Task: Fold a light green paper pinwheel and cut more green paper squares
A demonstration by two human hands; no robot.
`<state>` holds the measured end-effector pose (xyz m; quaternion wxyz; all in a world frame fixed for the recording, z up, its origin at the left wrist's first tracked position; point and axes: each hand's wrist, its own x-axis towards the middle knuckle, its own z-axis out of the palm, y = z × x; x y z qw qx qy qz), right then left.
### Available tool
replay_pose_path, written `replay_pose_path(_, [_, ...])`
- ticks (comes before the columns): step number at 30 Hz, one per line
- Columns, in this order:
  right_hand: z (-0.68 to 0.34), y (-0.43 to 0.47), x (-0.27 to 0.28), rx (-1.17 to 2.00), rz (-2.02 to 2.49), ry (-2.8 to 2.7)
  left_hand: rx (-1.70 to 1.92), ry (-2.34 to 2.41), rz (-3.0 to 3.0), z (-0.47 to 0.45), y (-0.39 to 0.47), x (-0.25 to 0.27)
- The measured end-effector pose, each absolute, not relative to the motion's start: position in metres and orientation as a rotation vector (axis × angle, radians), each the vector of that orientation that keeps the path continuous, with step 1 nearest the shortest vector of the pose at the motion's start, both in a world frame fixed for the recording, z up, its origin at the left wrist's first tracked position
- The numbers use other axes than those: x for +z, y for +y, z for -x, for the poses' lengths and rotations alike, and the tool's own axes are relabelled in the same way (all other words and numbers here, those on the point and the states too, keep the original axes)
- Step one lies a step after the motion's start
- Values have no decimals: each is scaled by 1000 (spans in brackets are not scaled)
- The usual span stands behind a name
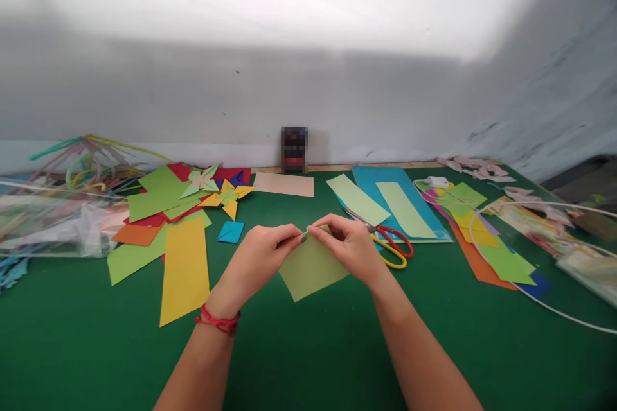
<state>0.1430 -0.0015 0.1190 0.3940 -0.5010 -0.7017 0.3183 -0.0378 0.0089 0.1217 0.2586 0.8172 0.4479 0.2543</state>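
Note:
Between my hands is a light green sheet of paper, its far edge pinched and its near corner pointing toward me. My left hand grips that edge between thumb and forefinger. Right beside those fingertips, my right hand pinches the same edge, and its fingers cover part of the sheet. Scissors with red and yellow handles lie just beyond my right hand. A small folded blue paper square rests left of my left hand.
Left are a yellow sheet, folded paper stars and a plastic bag. Pale green strips lie on a blue sheet at right. A white cable loops over paper scraps. A phone-like object leans on the wall.

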Motion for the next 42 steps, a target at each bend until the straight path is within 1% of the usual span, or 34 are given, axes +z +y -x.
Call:
replay_pose_path(9, [-150, 0, 118, 616, 1339, -1801, 720, 1237, -2196, 25, 2, 121])
replay_pose_path(19, [-152, -4, 126, 706, 1286, -1804, 799, 1243, -2148, 21, 4, 118])
replay_pose_path(30, [-151, 0, 116, 600, 1284, -1835, 757, 1287, -2119, 20, -4, 124])
replay_pose_path(32, [-152, 4, 112, 559, 1311, -1803, 771, 1313, -2114, 21, 1, 122])
replay_pose_path(35, [-153, 3, 118, 507, 1308, -1609, 878, 1440, -2033, 27, 13, 112])
replay_pose_path(37, [-153, -8, 132, 590, 1175, -1481, 1000, 1534, -1916, 30, 23, 104])
replay_pose_path(39, [-154, -27, 149, 802, 915, -1396, 1189, 1638, -1812, 30, 29, 94])
replay_pose_path(41, [-156, -51, 161, 990, 634, -1429, 1363, 1747, -1867, 25, 31, 84])
replay_pose_path(42, [-159, -64, 164, 1074, 572, -1485, 1325, 1783, -1981, 21, 30, 79])
